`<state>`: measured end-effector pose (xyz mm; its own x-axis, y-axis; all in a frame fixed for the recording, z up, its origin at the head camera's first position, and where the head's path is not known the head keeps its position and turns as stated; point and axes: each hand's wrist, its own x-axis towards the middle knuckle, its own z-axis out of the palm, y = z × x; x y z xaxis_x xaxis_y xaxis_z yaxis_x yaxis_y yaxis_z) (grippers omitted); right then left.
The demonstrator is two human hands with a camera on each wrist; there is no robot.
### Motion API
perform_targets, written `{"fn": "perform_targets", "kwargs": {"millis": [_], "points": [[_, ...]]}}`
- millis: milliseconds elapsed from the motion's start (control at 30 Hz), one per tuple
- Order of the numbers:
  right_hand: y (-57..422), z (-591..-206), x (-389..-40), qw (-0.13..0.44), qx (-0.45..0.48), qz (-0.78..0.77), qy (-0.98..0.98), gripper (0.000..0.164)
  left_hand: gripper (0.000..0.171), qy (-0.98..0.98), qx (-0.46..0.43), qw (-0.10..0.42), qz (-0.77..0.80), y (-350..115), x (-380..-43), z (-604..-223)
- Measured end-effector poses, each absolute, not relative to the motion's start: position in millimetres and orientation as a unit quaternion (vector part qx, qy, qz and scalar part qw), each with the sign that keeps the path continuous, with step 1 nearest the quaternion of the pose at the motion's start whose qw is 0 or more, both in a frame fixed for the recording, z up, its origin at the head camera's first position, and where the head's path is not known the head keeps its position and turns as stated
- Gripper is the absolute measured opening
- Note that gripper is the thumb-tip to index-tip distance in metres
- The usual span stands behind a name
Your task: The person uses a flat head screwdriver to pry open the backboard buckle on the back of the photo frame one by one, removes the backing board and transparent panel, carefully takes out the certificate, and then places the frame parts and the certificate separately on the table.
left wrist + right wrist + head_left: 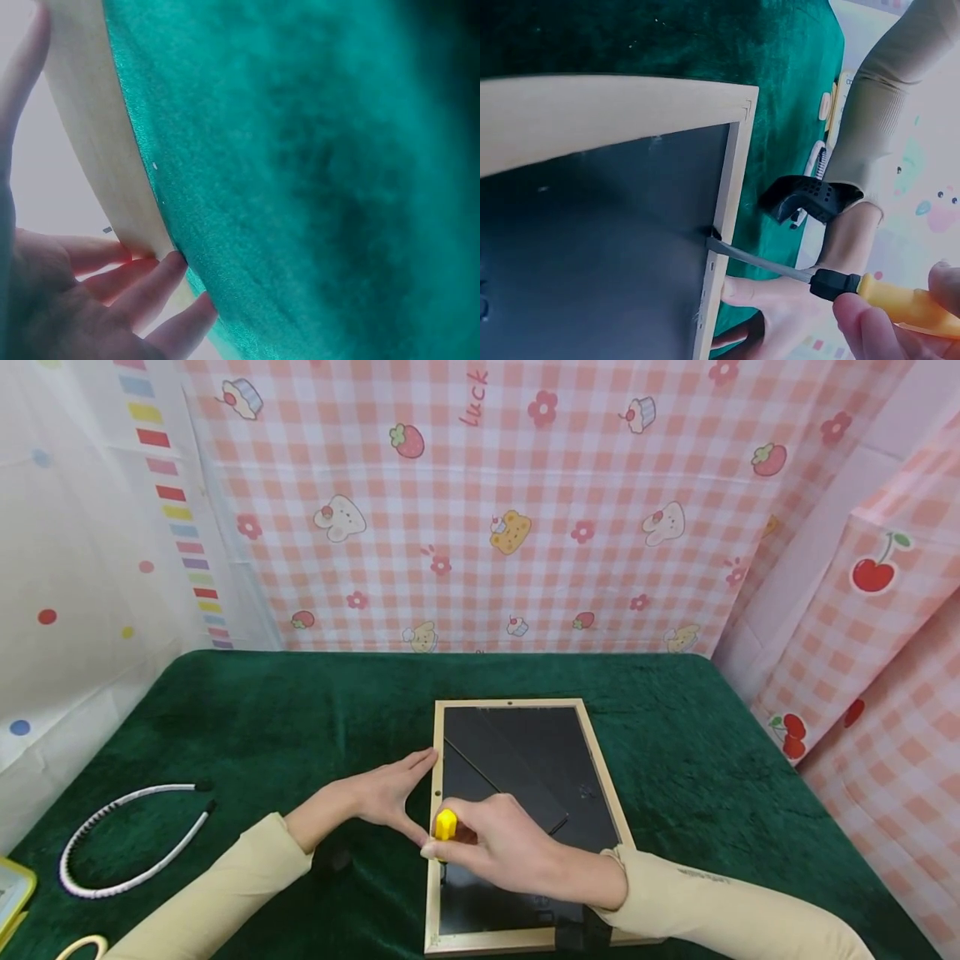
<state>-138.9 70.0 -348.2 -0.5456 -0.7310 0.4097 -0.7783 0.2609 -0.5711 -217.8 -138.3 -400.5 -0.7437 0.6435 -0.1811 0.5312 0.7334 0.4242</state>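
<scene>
A wooden frame [602, 768] with a black panel [517, 739] set in it lies on the green cloth. My left hand [378, 795] rests against the frame's left side, thumb and fingers spread; the left wrist view shows the extended fingers [150, 292] touching the wood. In my right hand [517, 852] I grip a screwdriver with a yellow handle [907, 304]. Its grey shaft [769, 262] reaches the frame's inner edge, where the tip meets a small black piece [714, 234]. My left thumb [746, 291] is near that spot, on the wood.
A white and dark headband [123, 885] lies on the green cloth [300, 718] at left. Near it are a pale yellow loop handle [86, 941] and a yellow-edged object [22, 889], partly out of view. A checked curtain [480, 577] hangs behind the table.
</scene>
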Motion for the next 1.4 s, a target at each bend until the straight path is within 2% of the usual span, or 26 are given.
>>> {"fn": "perform_targets", "kwargs": {"millis": [967,1133,1267,1400], "points": [[60,-352,-142,0.031,0.473,0.378,-0.795,0.020,0.112,0.915,0.328,0.159,0.175,-139,-219,-400],[74,-338,-136,-0.051,0.393,0.475,-0.786,0.008,0.117,0.917,0.318,0.168,0.175,-139,-220,-401],[90,-342,-138,-0.133,0.309,0.555,-0.761,0.014,0.118,0.918,0.318,0.167,0.170,-139,-221,-402],[101,-346,-142,-0.161,0.281,0.563,-0.761,0.017,0.119,0.916,0.325,0.162,0.169,-139,-221,-402]]}}
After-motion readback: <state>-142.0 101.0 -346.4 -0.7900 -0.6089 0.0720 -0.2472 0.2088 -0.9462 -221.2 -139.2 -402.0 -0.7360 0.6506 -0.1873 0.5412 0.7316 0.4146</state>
